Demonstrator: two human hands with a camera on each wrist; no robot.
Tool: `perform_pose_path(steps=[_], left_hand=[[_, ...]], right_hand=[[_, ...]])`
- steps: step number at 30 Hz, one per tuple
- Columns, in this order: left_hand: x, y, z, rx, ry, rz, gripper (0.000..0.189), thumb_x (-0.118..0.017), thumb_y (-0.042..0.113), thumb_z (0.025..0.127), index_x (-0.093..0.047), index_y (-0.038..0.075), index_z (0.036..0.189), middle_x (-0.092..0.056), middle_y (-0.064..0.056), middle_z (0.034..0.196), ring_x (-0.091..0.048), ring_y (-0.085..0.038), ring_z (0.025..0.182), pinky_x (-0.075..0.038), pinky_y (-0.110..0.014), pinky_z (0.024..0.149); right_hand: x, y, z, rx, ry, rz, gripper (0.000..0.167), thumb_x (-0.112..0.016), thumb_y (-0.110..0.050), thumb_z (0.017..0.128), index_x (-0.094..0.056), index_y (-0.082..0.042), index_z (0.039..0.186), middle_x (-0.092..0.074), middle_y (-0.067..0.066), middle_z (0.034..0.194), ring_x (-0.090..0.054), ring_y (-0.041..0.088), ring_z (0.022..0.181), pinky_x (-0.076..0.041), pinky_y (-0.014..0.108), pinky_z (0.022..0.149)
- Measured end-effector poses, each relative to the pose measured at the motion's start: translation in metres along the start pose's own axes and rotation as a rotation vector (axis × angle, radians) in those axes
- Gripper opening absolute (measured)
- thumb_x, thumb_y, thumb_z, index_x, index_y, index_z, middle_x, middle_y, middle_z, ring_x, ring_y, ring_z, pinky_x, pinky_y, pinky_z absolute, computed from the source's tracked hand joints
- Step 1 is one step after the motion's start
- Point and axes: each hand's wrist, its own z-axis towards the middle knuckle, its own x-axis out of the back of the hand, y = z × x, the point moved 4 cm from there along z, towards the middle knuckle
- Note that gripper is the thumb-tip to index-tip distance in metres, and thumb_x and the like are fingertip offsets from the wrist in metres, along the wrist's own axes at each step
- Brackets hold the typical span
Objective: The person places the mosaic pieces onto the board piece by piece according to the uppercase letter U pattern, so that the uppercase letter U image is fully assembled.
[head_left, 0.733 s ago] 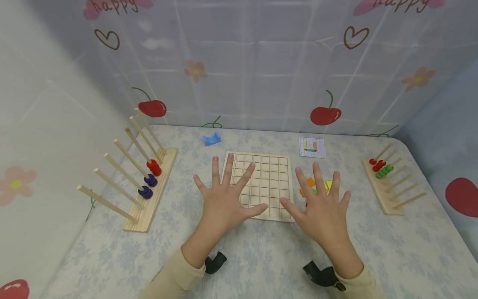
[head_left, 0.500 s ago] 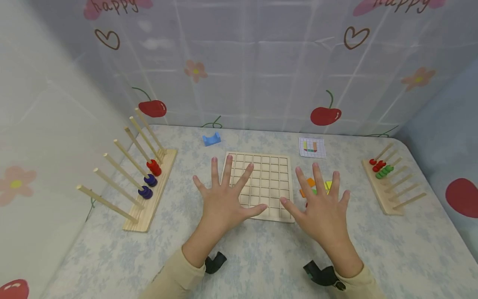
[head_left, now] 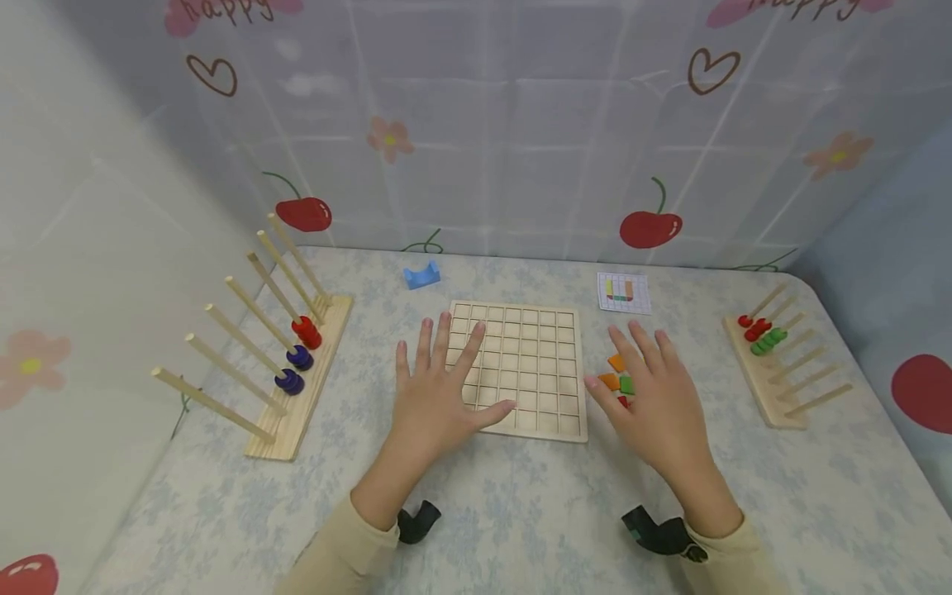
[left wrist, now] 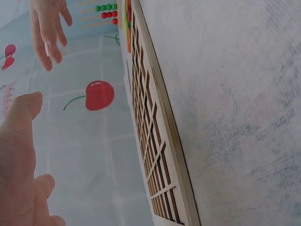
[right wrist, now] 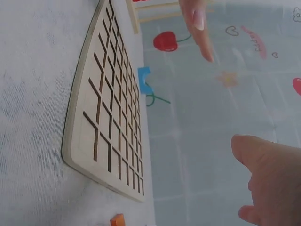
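My left hand (head_left: 435, 405) hovers over the left side of a wooden grid board (head_left: 543, 372), fingers spread and holding nothing. To the board's right, my right hand (head_left: 662, 405) is above a small group of coloured tiles, its fingers extended and its grasp empty. An orange tile (head_left: 610, 381) and a green tile (head_left: 627, 385) show beside the right thumb; the hand hides part of the group. In the left wrist view the board (left wrist: 157, 136) lies flat below the hand. The right wrist view shows an orange tile (right wrist: 117, 220) near the board's corner.
A wooden peg rack (head_left: 301, 421) with red and purple rings stands at left. Another peg rack (head_left: 769, 397) with red and green beads is at right. Behind the board lie a blue curved block (head_left: 422, 276) and a printed pattern card (head_left: 624, 293).
The left hand has shifted slightly left, its fingers less widely spread. My right hand has moved a little right and its fingers have drawn closer together, uncovering more of the orange and green tiles.
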Motion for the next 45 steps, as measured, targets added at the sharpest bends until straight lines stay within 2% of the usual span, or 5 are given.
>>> perform_pose_path(steps=[7, 12, 25, 32, 45], left_hand=[[-0.009, -0.017, 0.002, -0.002, -0.002, -0.065, 0.109, -0.049, 0.086, 0.078, 0.001, 0.035, 0.16, 0.009, -0.007, 0.169, 0.003, -0.033, 0.156, -0.005, -0.059, 0.124], [-0.015, -0.028, 0.001, 0.006, -0.058, -0.118, 0.113, -0.051, 0.085, 0.078, 0.007, 0.032, 0.159, 0.006, -0.01, 0.169, 0.005, -0.031, 0.156, -0.006, -0.057, 0.125], [-0.039, -0.052, -0.003, -0.014, -0.142, -0.334, 0.128, -0.064, 0.081, 0.072, -0.001, 0.015, 0.161, 0.001, -0.016, 0.168, -0.002, -0.035, 0.156, -0.008, -0.058, 0.125], [-0.057, -0.061, 0.0, -0.036, -0.188, -0.506, 0.131, -0.074, 0.072, 0.071, 0.0, 0.013, 0.161, 0.004, -0.013, 0.168, 0.005, -0.03, 0.156, 0.002, -0.058, 0.124], [-0.08, -0.068, 0.002, -0.055, -0.154, -0.398, 0.143, -0.073, 0.081, 0.061, 0.001, 0.008, 0.16, -0.002, -0.01, 0.168, 0.004, -0.024, 0.156, -0.003, -0.049, 0.127]], right_hand=[[0.0, 0.022, 0.008, 0.042, -0.01, 0.181, 0.069, -0.074, -0.021, 0.089, -0.043, -0.01, 0.15, -0.043, 0.019, 0.153, -0.036, 0.048, 0.139, -0.032, 0.069, 0.108], [0.0, 0.043, 0.012, 0.069, -0.044, 0.291, 0.061, -0.072, -0.007, 0.089, -0.048, -0.006, 0.145, -0.05, 0.023, 0.145, -0.042, 0.046, 0.133, -0.036, 0.068, 0.104], [-0.008, 0.091, 0.018, -0.085, -0.12, 0.317, 0.037, -0.06, -0.009, 0.099, -0.055, -0.003, 0.135, -0.051, 0.023, 0.139, -0.046, 0.043, 0.123, -0.046, 0.063, 0.093], [-0.015, 0.11, 0.02, -0.133, -0.111, 0.287, 0.031, -0.058, -0.011, 0.1, -0.059, -0.003, 0.13, -0.052, 0.022, 0.131, -0.05, 0.039, 0.11, -0.045, 0.042, 0.081], [-0.029, 0.13, 0.025, -0.2, -0.18, 0.266, 0.034, -0.056, -0.013, 0.101, -0.055, -0.004, 0.134, -0.05, 0.021, 0.125, -0.049, 0.037, 0.105, -0.046, 0.049, 0.085]])
